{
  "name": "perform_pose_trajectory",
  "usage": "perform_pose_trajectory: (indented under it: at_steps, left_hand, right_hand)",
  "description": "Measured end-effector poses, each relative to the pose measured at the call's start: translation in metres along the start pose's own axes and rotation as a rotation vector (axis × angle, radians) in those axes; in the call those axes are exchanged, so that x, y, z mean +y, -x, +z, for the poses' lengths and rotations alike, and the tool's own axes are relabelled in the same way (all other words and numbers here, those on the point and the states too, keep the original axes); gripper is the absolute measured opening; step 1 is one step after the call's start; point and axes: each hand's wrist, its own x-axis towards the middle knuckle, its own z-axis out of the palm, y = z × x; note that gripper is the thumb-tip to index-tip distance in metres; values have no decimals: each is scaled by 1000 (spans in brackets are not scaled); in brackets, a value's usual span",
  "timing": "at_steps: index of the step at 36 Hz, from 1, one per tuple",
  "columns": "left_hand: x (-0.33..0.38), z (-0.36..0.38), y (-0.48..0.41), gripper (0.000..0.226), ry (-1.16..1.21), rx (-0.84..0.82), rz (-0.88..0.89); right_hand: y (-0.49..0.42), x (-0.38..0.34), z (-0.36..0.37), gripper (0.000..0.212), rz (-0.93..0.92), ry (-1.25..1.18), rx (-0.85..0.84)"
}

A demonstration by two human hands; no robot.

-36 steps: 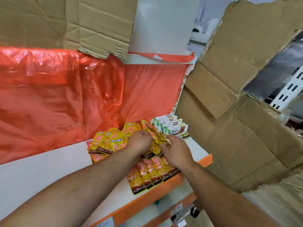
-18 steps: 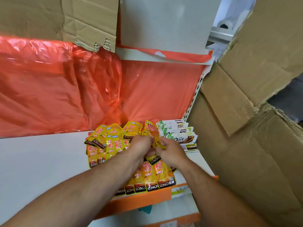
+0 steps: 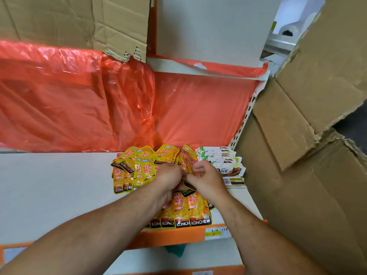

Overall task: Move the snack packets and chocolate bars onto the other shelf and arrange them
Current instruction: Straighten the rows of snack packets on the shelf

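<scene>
Bright, even light; plastic sheet (image 3: 83,92) glares; wide-angle edges bend.

Both hands, left hand (image 3: 168,176) and right hand (image 3: 206,180), pinch yellow snack packets (image 3: 185,163) beside chocolate bars (image 3: 224,161)

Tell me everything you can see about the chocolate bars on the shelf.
The chocolate bars are flat white packs with green and brown print, fanned in an overlapping row. The nearest full one reads Dove, and a pack in front of it shows a barcode. They lie on the white shelf at its right end, beside the slotted upright and right of the yellow packets. The right hand is next to them; whether it touches them is unclear.
</scene>
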Motion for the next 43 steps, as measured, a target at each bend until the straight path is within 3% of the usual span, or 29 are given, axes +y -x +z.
perform_pose_trajectory:
  at_steps: [3, 11, 14, 16, 18, 21, 24, 26, 34, 37, 43]
  left_hand:
    - [-5, -7, 1, 30, 50, 31, 35]
    - [-20, -51, 9, 37, -9, 178, 92]
    - [-24, -71, 12, 31, -38, 232, 102]
    - [-24, -84, 16, 29, -33, 234, 109]
    - [-23, -98, 19, 28, 5, 235, 119]
    - [-23, -119, 24, 25, 19, 254, 125]
    - [-23, -144, 33, 24, 42, 287, 141]
    - [-26, -163, 39, 25, 52, 319, 147]
    - [-38, -254, 81, 33, 117, 398, 120]
    - [-44, -292, 100, 33, 130, 428, 113]
    - [-57, -371, 137, 31, 167, 497, 99]
  right_hand:
    - [0, -6, 5, 47, -27, -55, -14]
    - [5, -23, 29, 15, -2, -300, 40]
    - [11, -32, 34, 27, 30, -326, 30]
    - [16, -40, 39, 14, 19, -327, -10]
    - [21, -49, 47, 25, 33, -331, -36]
    - [27, -60, 63, 9, 4, -306, -45]
    - [33, -73, 81, 15, 18, -327, -81]
    - [40, -84, 94, 2, 21, -337, -91]
    - [88, -136, 165, 23, 16, -357, -218]
    - [111, -154, 194, 14, 8, -354, -286]
    - [161, -193, 250, 16, 74, -418, -434]
